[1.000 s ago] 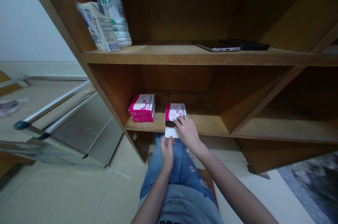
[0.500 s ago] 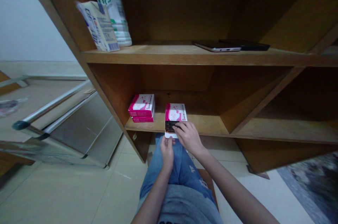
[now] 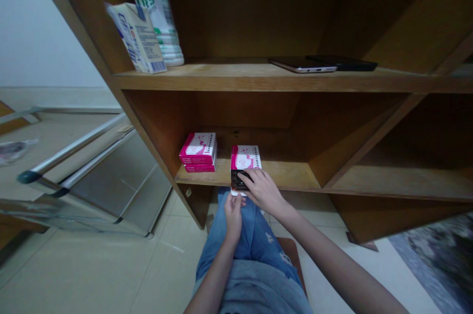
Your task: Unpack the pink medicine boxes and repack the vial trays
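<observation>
A pink and white box (image 3: 246, 157) lies on the lower shelf (image 3: 288, 173) at its front edge, with its near end open and dark inside. My right hand (image 3: 264, 191) rests against that open end with bent fingers on the box. What is inside the box I cannot make out. Just below, my left hand (image 3: 233, 211) pinches the box's white end flap, of which only a sliver shows. Both hands are over my lap in blue jeans (image 3: 254, 240).
A stack of pink boxes (image 3: 199, 151) sits left of the open box. On the upper shelf stand a white carton (image 3: 138, 38) and a green and white bag (image 3: 155, 8), with two flat dark devices (image 3: 321, 63) to the right. A folded metal frame (image 3: 92, 171) leans on the left.
My right hand has slid from the box's top down to its open end. The white flap has folded up and shows much less. My left hand has risen slightly.
</observation>
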The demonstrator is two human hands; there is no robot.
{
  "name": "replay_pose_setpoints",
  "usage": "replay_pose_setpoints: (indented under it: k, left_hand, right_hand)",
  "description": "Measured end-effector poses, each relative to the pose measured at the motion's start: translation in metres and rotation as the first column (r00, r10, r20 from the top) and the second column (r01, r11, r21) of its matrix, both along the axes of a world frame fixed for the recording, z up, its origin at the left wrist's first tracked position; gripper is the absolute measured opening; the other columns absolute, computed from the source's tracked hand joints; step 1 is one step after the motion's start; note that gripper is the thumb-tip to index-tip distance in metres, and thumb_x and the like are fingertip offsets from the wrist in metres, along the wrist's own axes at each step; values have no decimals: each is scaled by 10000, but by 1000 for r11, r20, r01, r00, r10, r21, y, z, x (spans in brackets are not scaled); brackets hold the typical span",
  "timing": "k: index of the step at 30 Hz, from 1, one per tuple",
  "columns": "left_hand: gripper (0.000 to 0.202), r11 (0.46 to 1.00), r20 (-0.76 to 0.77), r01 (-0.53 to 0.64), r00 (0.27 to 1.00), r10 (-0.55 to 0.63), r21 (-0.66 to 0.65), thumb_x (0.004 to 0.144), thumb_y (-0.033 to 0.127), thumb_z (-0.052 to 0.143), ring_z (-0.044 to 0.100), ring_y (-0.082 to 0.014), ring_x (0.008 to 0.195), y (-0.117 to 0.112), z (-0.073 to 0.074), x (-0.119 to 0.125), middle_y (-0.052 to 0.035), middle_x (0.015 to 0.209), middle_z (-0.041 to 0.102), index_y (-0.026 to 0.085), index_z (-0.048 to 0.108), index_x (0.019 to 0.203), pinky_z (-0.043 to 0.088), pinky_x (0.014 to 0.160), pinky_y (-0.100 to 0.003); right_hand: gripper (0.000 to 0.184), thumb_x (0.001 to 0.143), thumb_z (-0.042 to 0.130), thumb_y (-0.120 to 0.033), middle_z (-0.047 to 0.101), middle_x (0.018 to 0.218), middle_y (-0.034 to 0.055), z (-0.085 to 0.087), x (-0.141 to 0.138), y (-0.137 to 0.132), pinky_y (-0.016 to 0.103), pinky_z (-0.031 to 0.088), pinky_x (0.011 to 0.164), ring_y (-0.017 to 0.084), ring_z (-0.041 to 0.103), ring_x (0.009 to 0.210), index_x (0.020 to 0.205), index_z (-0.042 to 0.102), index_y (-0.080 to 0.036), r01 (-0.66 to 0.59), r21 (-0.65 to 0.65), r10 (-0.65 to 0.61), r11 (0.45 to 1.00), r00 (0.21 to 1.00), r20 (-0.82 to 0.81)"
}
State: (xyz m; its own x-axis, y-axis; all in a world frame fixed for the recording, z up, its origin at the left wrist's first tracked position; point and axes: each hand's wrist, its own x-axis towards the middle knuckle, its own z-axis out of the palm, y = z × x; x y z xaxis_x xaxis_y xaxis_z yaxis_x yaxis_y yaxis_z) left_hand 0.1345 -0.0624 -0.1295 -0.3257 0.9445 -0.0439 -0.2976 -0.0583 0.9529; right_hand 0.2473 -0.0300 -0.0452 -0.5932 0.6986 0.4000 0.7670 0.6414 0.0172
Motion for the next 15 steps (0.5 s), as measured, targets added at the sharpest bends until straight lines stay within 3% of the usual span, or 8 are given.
replay_pose_setpoints:
  k: [9, 15]
  left_hand:
    - [320, 1000, 163, 3, 987, -5, 15, 637, 402, 708, 519, -99, 553, 7, -1, 6, 2, 650, 590, 143, 582, 776, 418, 560, -220]
    - [351, 998, 194, 63, 979, -66, 24, 631, 439, 717, 492, -82, 536, 7, -5, 6, 17, 628, 571, 141, 596, 768, 399, 550, -204]
  right_hand:
    - [431, 830, 528, -213, 583, 1129, 157, -1, 2, -1, 404, 378, 906, 271, 484, 1019, 1241, 512, -85, -107, 50, 104, 993, 993, 57]
    - [464, 832, 544, -238, 571, 1134, 148, -6, 7, -4, 392, 393, 894, 265, 483, 1016, 1267, 485, -90, -65, 48, 63, 997, 997, 41]
